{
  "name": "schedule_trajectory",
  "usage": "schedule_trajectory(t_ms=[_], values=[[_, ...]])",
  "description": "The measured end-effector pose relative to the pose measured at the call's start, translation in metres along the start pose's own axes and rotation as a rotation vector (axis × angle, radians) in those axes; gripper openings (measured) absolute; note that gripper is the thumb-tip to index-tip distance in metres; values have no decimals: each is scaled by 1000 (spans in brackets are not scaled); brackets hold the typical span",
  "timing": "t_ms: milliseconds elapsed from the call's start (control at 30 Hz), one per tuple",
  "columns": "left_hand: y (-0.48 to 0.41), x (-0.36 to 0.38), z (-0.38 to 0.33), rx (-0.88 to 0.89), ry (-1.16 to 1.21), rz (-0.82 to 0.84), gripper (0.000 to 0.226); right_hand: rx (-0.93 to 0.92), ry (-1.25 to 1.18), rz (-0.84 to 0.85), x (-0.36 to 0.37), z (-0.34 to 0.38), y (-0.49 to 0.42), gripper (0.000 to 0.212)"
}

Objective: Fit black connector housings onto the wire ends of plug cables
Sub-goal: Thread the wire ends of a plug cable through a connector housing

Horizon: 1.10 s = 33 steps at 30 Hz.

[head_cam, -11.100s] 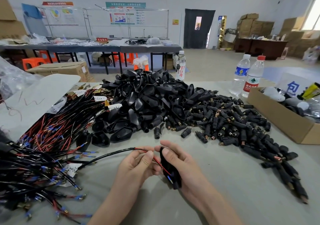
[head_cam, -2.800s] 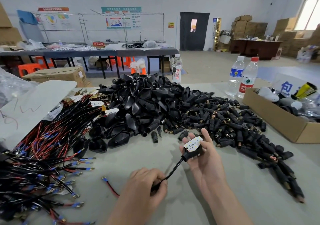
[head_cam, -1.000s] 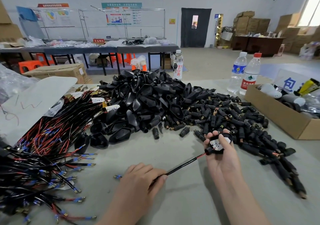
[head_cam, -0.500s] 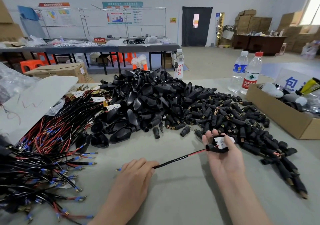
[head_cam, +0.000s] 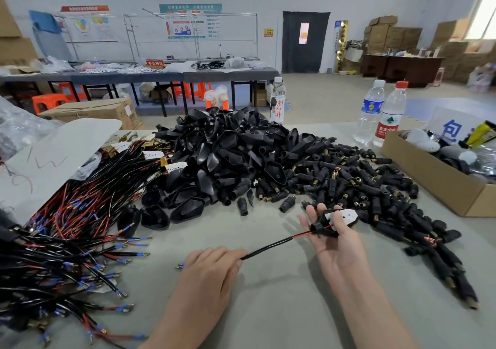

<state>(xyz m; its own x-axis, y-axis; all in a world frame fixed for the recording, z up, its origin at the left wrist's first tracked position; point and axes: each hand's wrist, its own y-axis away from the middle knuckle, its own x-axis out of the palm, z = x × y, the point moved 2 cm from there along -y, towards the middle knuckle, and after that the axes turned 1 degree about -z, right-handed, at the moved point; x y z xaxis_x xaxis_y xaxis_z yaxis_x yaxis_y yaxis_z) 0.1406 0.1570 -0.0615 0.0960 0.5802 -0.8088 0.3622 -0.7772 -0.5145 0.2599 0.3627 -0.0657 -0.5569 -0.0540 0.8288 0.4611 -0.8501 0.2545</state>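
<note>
My right hand [head_cam: 334, 244] lies palm up and holds a black connector housing [head_cam: 326, 227] with a white board in it, my thumb pinning it against my fingers. A black plug cable [head_cam: 268, 248] with a red wire runs from the housing down to my left hand [head_cam: 209, 270]. That hand rests palm down on the table and grips the cable. A blue-tipped wire end [head_cam: 179, 266] sticks out at its left side. A heap of empty black housings [head_cam: 228, 155] lies behind.
A bundle of red and black cables [head_cam: 67, 227] fills the left side under a white sheet [head_cam: 53, 155]. Small black barrel connectors [head_cam: 362, 187] spread to the right. A cardboard box [head_cam: 429, 179] and two water bottles [head_cam: 381, 115] stand at the right.
Over the last seconds my right hand carried the housing rightwards, away from my left hand, stretching the cable between them. In the last half second both hands barely move.
</note>
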Motion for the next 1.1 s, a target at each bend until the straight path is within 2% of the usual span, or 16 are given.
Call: schedule_trajectory(t_ms=[100, 267, 367, 533, 633, 833, 1100], values=[[0, 1, -3, 11, -1, -1, 36, -8, 34, -5, 2, -4, 2, 23], [0, -1, -5, -3, 2, 19, 37, 29, -6, 14, 4, -5, 5, 17], [0, -1, -5, 0, -5, 40, 39, 37, -22, 15, 5, -4, 4, 22], [-2, -5, -6, -6, -5, 24, 19, 42, -53, 17, 2, -3, 2, 40], [-2, -5, -3, -47, 15, 62, 21, 44, -57, 30, 1, -2, 1, 43], [-1, -3, -1, -70, 56, 91, 38, 19, -50, -13, 1, -2, 1, 38], [1, -1, -3, -19, 71, 21, 21, -46, -7, -76, 0, -1, -1, 36]])
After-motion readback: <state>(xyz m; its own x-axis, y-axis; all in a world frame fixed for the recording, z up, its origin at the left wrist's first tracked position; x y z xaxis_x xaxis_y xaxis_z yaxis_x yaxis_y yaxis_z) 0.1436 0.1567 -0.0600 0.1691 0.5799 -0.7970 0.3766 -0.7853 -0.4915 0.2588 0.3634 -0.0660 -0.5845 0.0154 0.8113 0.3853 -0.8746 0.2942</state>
